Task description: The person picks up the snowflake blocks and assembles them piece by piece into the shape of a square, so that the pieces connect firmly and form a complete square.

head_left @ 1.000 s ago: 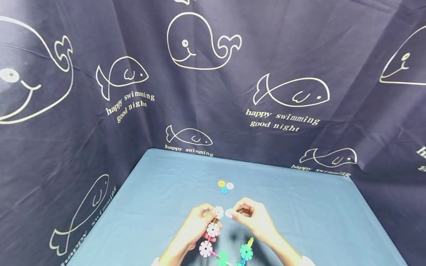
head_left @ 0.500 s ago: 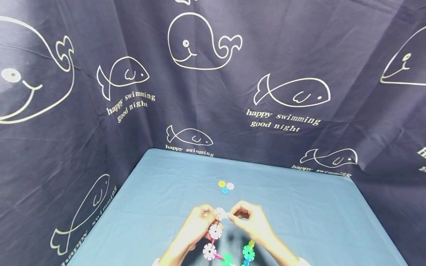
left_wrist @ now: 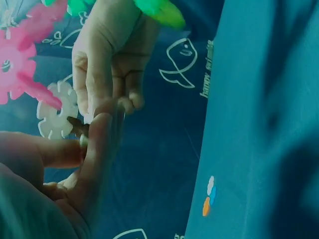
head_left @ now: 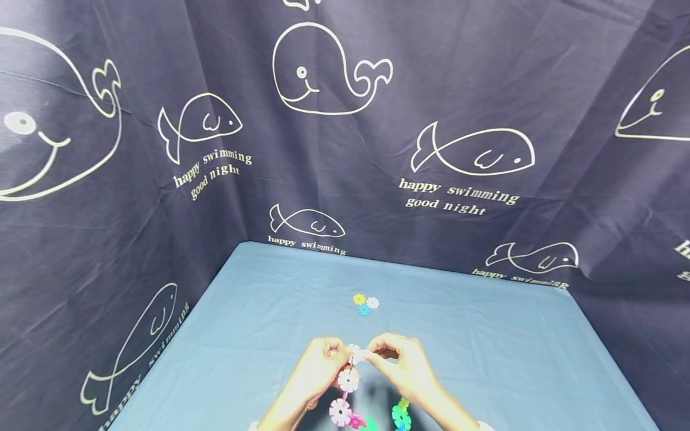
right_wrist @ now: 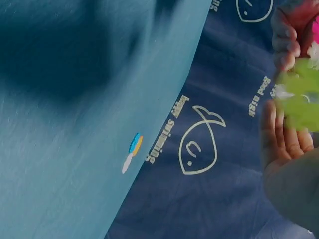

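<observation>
My left hand (head_left: 322, 366) pinches a white snowflake disc (head_left: 354, 353) at one end of a chain of interlocking plastic discs. Facing it, my right hand (head_left: 401, 362) pinches a small white piece, mostly hidden by the fingers, against that disc's right side. Below the left hand hang another white disc (head_left: 348, 380), a pale pink one (head_left: 340, 413) and a green one (head_left: 369, 425). Under the right hand hangs a teal disc (head_left: 401, 416). A yellow-green disc (right_wrist: 301, 94) looms near the right hand in the right wrist view. In the left wrist view a small brown piece (left_wrist: 76, 125) shows beside the fingertips.
Farther back on the blue table (head_left: 458, 323) lie a yellow disc (head_left: 359, 299), a white disc (head_left: 373, 303) and a blue disc (head_left: 364, 310), close together. A dark curtain (head_left: 345, 155) with fish drawings stands round the table.
My right hand has moved left, bringing its white disc from apart into contact with the one in my left hand. Both hands and the hanging chain have sunk slightly.
</observation>
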Motion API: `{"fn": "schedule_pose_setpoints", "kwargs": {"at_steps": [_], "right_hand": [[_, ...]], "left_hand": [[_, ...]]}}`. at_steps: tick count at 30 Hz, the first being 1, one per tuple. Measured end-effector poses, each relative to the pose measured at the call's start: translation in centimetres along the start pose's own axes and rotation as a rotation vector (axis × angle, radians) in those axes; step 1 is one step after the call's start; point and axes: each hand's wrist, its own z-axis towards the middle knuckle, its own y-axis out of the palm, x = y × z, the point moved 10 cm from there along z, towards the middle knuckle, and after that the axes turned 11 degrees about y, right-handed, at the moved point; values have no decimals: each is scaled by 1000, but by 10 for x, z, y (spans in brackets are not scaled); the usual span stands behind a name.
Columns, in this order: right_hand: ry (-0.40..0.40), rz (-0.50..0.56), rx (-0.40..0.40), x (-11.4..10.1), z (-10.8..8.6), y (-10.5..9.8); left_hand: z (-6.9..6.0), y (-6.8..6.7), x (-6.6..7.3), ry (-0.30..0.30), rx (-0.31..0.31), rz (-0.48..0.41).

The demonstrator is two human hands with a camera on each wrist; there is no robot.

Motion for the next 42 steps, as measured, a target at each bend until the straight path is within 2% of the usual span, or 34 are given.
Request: {"fn": "schedule_pose_setpoints", "kwargs": {"at_steps": [4,6,10,12,14,17,21,24,27,30,32,38,40,42], "right_hand": [[41,4,14,2,1,-1],[72,8,-5,5,4,0],[144,37,-140,16,16,6],[184,84,-224,25,26,10],[224,118,-268,38,40,9],[279,77,-228,64,64,4],[327,-201,-88,101,87,-6],[269,-423,-34,114,97,-4],[171,-588,-49,117,103,8],[116,-738,-88,121,97,17],[91,-794,-79,123,91,18],[-88,-760,100,108,73,5],[-74,-723,117,107,68,0],[16,-669,96,112,65,-5]], "left_hand": [[0,-1,0,11,12,-15],[0,-2,-1,17,6,-26],[2,-5,-2,24,-10,-28],[2,-11,-2,26,2,-25],[2,-18,0,31,17,-33],[3,-28,3,39,41,-49],[2,-33,5,43,44,-61],[1,-36,5,36,55,-59],[0,-38,4,38,65,-54],[-1,-36,2,41,59,-62],[-1,-34,0,37,55,-69],[1,-32,1,41,46,-71],[2,-32,3,43,42,-71],[3,-31,4,45,37,-70]]}}
